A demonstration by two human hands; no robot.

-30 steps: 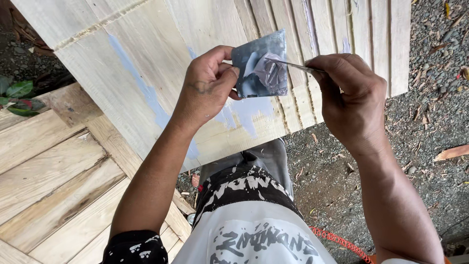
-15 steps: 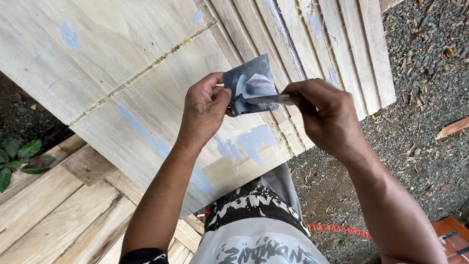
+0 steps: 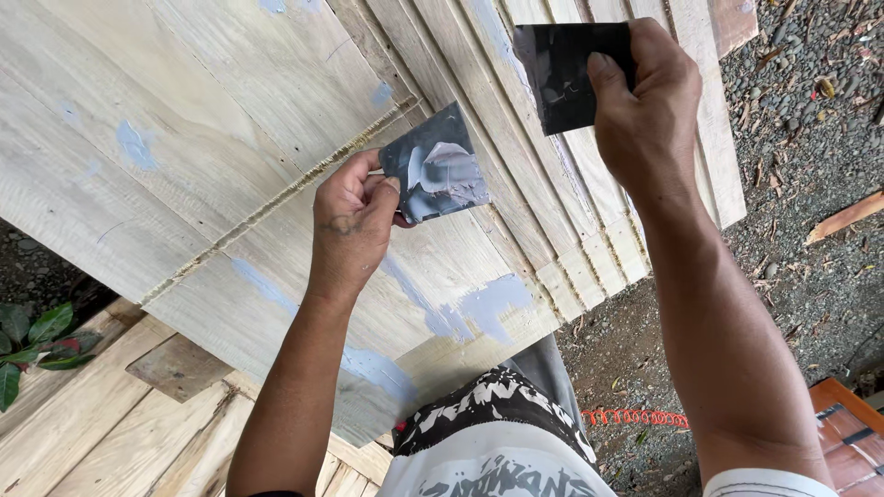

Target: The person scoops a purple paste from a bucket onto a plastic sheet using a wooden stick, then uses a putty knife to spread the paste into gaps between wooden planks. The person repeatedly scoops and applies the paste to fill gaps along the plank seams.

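Note:
My left hand pinches a dark square card smeared with pale grey-blue putty, held just above a big pale wooden panel. My right hand is raised toward the upper right and grips a second dark flat scraper against the slatted part of the panel. The two hands are well apart. Patches of grey-blue filler show on the wood below the left hand.
Wooden boards lie at the lower left beside green leaves. Gravel ground spreads to the right, with an orange coiled cord, a loose wood strip and a reddish box corner. My patterned shirt fills the bottom centre.
My hands were together, the right one scraping across the putty card. The right hand has since lifted away up and right with its scraper; the left hand keeps the card.

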